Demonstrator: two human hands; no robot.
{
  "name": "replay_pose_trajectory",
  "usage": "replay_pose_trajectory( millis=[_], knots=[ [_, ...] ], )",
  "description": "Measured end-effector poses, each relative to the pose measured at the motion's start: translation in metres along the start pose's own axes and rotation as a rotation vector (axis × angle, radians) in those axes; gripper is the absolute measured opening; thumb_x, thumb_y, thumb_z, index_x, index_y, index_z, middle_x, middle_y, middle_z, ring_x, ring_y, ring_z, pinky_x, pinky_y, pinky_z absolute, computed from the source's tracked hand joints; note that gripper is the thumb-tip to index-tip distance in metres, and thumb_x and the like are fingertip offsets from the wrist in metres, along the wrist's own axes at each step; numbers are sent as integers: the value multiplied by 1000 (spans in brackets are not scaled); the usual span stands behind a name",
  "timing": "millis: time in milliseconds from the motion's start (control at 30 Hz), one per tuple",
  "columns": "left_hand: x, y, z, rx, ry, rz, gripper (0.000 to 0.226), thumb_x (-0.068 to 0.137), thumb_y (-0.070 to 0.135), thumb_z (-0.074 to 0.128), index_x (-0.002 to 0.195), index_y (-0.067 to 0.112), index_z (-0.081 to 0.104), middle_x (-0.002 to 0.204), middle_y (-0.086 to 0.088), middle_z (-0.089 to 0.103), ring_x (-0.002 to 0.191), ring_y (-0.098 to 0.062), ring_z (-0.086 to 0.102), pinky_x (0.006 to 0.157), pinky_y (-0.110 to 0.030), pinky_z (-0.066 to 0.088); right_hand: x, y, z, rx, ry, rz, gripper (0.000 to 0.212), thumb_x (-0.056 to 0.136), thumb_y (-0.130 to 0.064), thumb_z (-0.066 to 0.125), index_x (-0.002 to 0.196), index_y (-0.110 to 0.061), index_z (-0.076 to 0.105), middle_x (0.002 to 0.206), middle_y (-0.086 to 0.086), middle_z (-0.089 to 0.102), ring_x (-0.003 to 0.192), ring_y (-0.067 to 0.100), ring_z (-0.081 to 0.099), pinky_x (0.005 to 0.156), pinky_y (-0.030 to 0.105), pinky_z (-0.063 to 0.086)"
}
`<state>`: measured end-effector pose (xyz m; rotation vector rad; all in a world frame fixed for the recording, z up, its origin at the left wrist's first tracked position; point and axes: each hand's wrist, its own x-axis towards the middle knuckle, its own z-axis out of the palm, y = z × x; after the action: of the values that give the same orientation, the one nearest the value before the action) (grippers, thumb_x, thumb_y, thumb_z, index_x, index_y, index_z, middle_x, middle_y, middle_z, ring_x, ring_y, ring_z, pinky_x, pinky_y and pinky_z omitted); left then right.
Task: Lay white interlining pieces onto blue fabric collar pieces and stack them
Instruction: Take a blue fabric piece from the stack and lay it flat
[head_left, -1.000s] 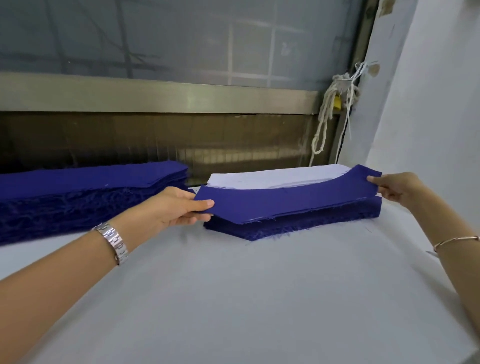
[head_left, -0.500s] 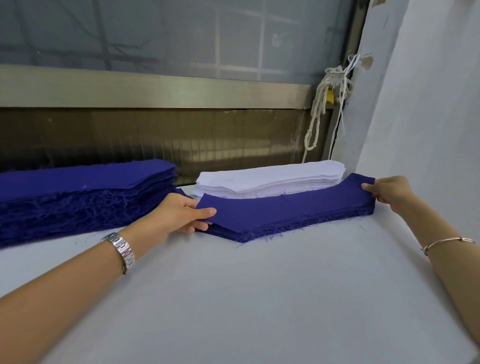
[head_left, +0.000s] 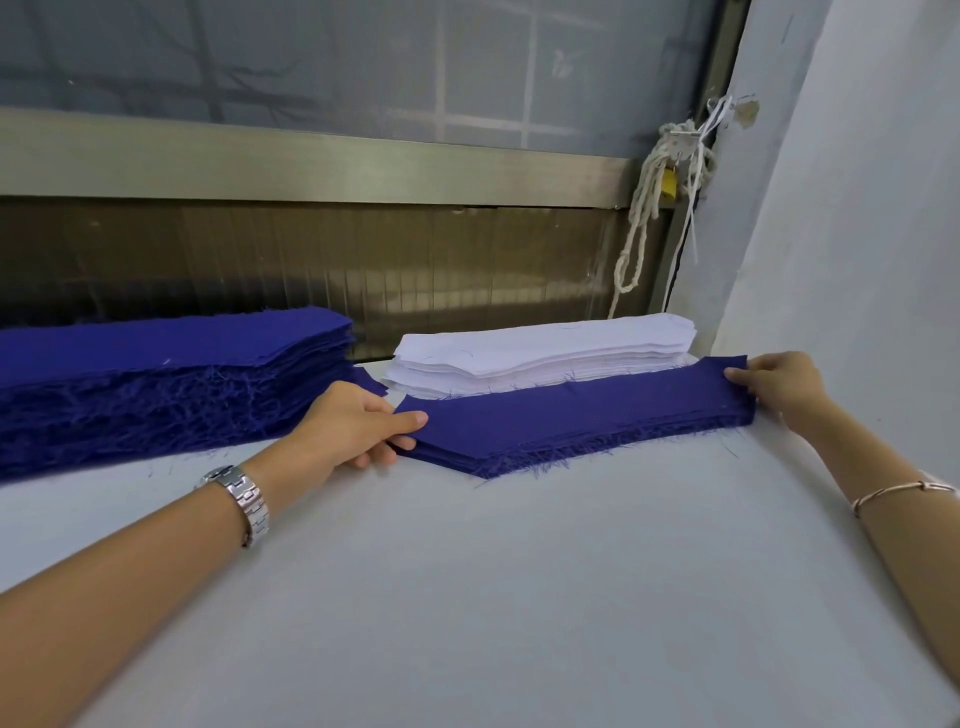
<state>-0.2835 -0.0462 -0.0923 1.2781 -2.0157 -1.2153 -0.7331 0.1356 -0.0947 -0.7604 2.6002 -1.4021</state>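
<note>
Blue cloth collar piece (head_left: 582, 415), limp and fraying, likely handles best pinched at both tips, as the left hand (head_left: 353, 426) and right hand (head_left: 779, 387) do.

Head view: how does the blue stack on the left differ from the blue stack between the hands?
The left blue stack is far taller; the thin blue stack is a low pile. The left blue stack lies untouched; the left hand and right hand pinch the thin blue stack's ends. The thin one lies right before the white interlining stack, the left one beside it. Both are blue fabric with frayed edges.
</note>
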Motion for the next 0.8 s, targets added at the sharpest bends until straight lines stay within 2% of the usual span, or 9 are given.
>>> replay_pose_trajectory(
  millis=[167,300,400,467,533,600,633,700,800],
  knots=[
    [1,-3,0,43,14,31,29,82,39,79,66,15,74,56,0,71,32,-3,47,34,-13,32,-3,-3,4,-132,14,-3,51,91,-8,68,53,-11,35,56,7,35,55,23,30,52,34,24],
    [2,-5,1,95,48,79,28,83,38,78,66,16,72,60,4,73,36,-2,55,35,-14,34,-3,-5,4,-196,35,1,52,92,-6,65,53,-10,33,56,7,34,54,25,29,52,35,23],
    [1,-6,2,200,81,121,35,84,40,77,61,16,70,49,8,67,33,-1,52,34,-10,34,-5,-5,5,-213,44,-8,51,93,-5,65,52,-9,34,56,7,35,54,25,30,52,35,24],
    [-1,-5,3,297,114,149,38,85,43,75,61,14,68,44,9,63,33,0,52,34,-7,33,-8,-6,5,-222,55,-23,45,93,-6,65,54,-4,43,58,12,44,59,30,39,55,37,31],
    [-2,-2,1,401,180,198,37,83,45,76,60,16,67,45,4,64,38,0,55,39,-8,34,-14,-10,5,-238,75,-36,21,94,-8,65,82,9,65,84,26,64,84,42,57,72,43,46],
    [-4,1,-4,455,259,265,34,81,41,79,59,23,62,52,5,63,49,-5,57,46,-13,38,-19,-15,6,-270,83,-32,38,94,-12,66,124,10,57,122,31,59,112,46,56,91,45,46],
    [-6,1,-6,465,289,296,33,81,40,80,61,24,59,54,8,60,54,-6,56,51,-17,41,-24,-20,6,-287,92,-36,47,94,-12,66,133,8,49,131,31,53,117,46,53,94,45,44],
    [-11,2,-13,472,320,355,33,82,39,79,67,24,54,54,9,55,56,-7,54,58,-25,47,-34,-33,9,-291,126,-112,47,94,-11,63,136,4,46,137,30,46,113,47,54,94,46,44],
    [-21,3,-26,471,357,488,32,86,36,75,67,24,53,47,10,49,48,-5,49,60,-26,49,-51,-61,25,-251,120,-302,37,94,-8,61,130,0,54,126,25,56,101,40,59,86,40,46]
  ],
)
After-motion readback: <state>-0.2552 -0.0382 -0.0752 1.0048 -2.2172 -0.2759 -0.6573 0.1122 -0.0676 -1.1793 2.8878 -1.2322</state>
